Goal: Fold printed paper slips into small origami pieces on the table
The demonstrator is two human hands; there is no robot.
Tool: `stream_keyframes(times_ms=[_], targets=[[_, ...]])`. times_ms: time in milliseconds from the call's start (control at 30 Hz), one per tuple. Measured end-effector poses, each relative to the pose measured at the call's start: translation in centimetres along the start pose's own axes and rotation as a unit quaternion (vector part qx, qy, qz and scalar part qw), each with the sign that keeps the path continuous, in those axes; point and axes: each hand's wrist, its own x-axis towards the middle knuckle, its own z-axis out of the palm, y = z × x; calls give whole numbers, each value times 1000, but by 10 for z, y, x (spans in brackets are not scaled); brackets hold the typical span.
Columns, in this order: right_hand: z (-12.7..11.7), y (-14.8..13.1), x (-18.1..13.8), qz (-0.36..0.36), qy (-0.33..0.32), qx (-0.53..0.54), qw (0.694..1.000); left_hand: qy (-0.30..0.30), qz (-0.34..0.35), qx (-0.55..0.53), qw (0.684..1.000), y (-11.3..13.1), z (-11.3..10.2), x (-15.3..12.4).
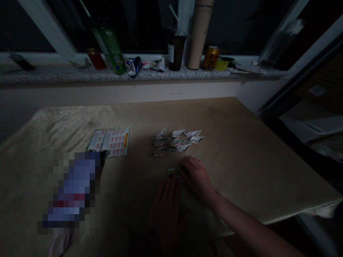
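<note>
A small folded piece of paper (172,171), greenish and white, lies on the table in front of me. My left hand (166,203) rests palm down, fingers stretched out flat, with the fingertips on the paper's near edge. From the right, my right hand (197,178) reaches in with curled fingers, thumb and fingertips closed at the paper's right end, which they partly cover. Just beyond both hands sits a cluster of several folded paper pieces (178,142) with pointed ends and printed surfaces.
Printed sheets (114,142) lie left of the cluster on the table (241,150). A pixelated blue object (75,189) is nearer at left. Along the windowsill (150,75) stand a green bottle (114,50), a dark cup (175,53), a cardboard tube (198,35) and a gold can (211,58).
</note>
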Motion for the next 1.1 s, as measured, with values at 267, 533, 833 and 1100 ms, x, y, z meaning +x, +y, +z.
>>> stream_keyframes(times_ms=[267,533,833,1100], targets=[[2,-1,0,-27,10,-50,998,-1,1,-1,1000,0,2,0],[-2,0,2,-23,8,-21,999,-13,-9,-35,999,-1,1,2],[3,3,1,-61,32,-43,997,2,-2,-33,999,-1,1,1],[9,5,-2,-92,17,-66,993,-10,-14,-52,998,-1,1,3]])
